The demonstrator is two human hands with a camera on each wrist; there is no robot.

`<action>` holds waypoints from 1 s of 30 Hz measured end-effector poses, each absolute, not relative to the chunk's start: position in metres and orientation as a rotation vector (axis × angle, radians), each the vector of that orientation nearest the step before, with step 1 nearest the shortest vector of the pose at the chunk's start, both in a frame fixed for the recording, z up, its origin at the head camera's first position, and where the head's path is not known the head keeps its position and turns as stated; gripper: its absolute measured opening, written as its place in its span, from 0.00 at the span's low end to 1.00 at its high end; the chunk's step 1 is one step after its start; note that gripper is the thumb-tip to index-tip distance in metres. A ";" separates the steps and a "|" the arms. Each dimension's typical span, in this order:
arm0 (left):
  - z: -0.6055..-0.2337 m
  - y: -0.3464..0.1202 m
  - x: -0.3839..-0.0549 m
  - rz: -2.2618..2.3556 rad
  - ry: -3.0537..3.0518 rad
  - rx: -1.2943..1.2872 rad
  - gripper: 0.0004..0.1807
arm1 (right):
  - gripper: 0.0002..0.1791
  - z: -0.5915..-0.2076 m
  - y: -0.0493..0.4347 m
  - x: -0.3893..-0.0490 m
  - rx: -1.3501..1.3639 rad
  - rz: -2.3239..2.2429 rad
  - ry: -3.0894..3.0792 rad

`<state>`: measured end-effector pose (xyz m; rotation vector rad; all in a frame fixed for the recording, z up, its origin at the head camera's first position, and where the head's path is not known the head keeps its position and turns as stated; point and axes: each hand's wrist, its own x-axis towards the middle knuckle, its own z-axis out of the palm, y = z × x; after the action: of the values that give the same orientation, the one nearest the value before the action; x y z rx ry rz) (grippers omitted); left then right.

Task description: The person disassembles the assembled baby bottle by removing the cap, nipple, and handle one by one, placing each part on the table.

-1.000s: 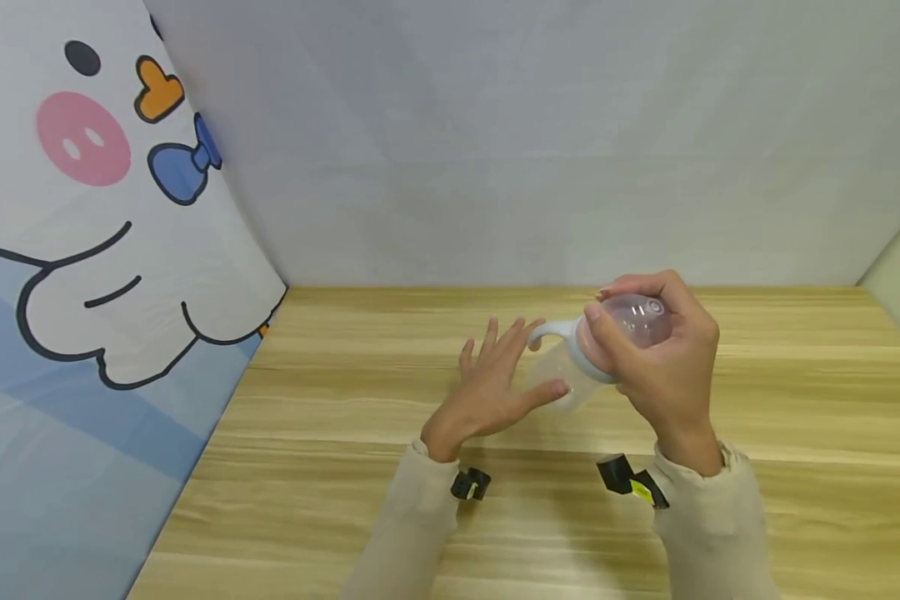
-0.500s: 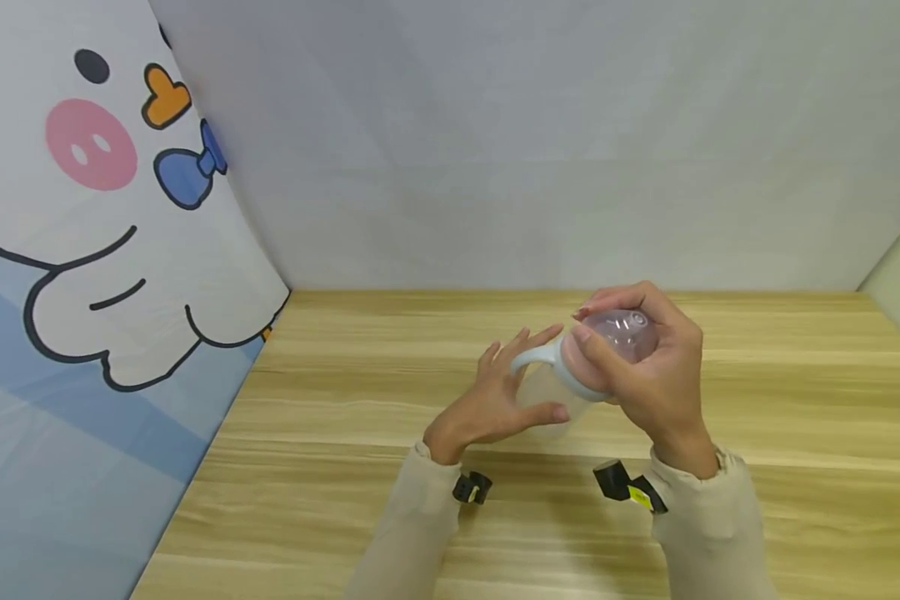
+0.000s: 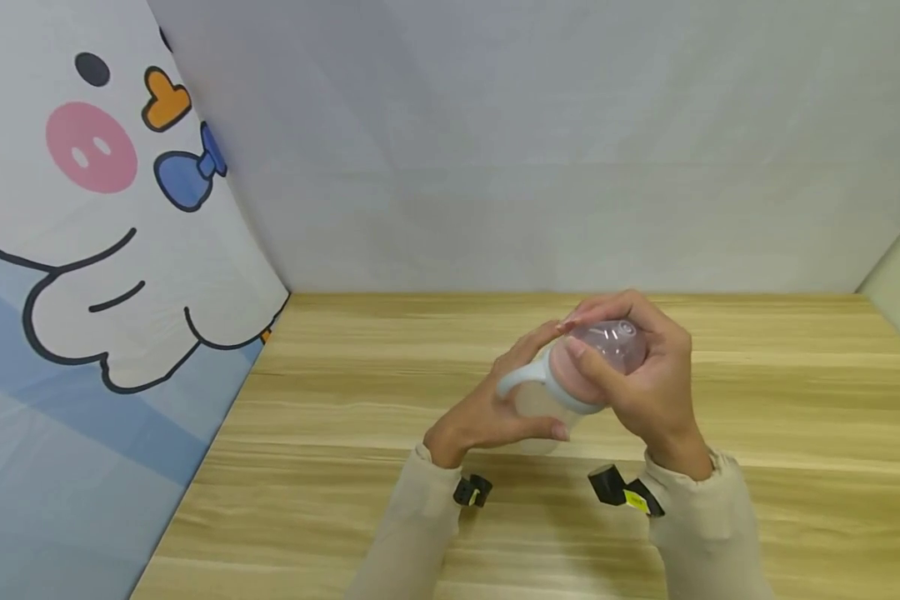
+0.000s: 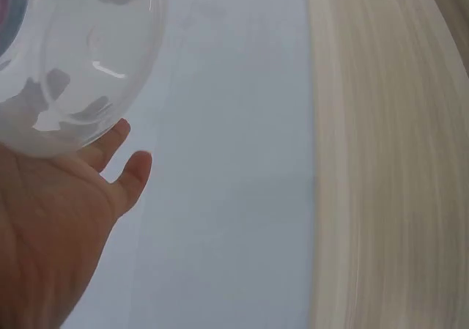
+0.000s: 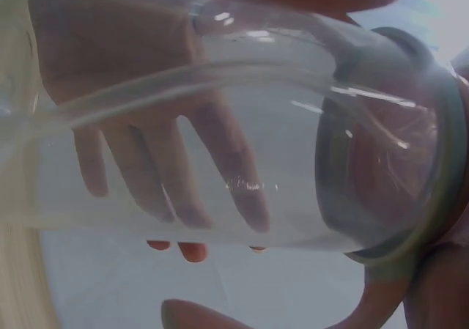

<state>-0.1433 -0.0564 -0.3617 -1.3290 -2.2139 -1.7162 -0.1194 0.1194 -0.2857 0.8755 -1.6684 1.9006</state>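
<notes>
A baby bottle (image 3: 537, 406) is held tilted above the table in the head view. It has a clear body, a pale blue collar with a curved handle (image 3: 516, 380), a pink ring and a clear domed cap (image 3: 613, 343). The right hand (image 3: 656, 392) grips the cap end, thumb on the near side and fingers over the far side. Around the lower body the left hand (image 3: 480, 417) is spread, thumb in front, fingers behind. Through the clear body in the right wrist view, the left fingers (image 5: 157, 160) look straight. The bottle's base (image 4: 88, 65) is by the palm in the left wrist view.
The wood-grain table (image 3: 330, 500) lies under both hands. A pale grey cloth wall (image 3: 532, 150) rises behind it, and a cartoon-printed cloth (image 3: 120, 300) borders the left side. Black wrist cameras (image 3: 472, 490) sit at both cuffs.
The right hand has brought the bottle left and toward the person, into the space between the left thumb and fingers. The left fingers have drawn in behind the bottle.
</notes>
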 end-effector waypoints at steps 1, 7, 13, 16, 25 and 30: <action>-0.361 -0.056 -0.143 -1.719 -2.207 -1.336 0.64 | 0.08 -0.285 0.119 -0.120 0.888 1.900 -1.661; -0.357 -0.055 -0.143 -1.901 -2.101 -1.420 0.60 | 0.08 -0.283 0.118 -0.121 0.909 1.916 -1.627; -0.354 -0.057 -0.140 -1.913 -2.064 -1.459 0.56 | 0.08 -0.285 0.116 -0.119 0.922 1.953 -1.602; -0.354 -0.057 -0.137 -1.900 -2.096 -1.460 0.54 | 0.07 -0.286 0.114 -0.118 0.918 1.961 -1.596; -0.355 -0.057 -0.133 -1.878 -2.208 -1.400 0.50 | 0.04 -0.286 0.111 -0.117 0.825 1.919 -1.609; -0.353 -0.054 -0.131 -1.935 -2.250 -1.326 0.52 | 0.03 -0.286 0.110 -0.118 0.748 1.900 -1.572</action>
<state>-0.1305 -0.0537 -0.3527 -1.3261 -2.2505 -1.9347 -0.1180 0.1096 -0.2864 0.7482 -1.5721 1.9004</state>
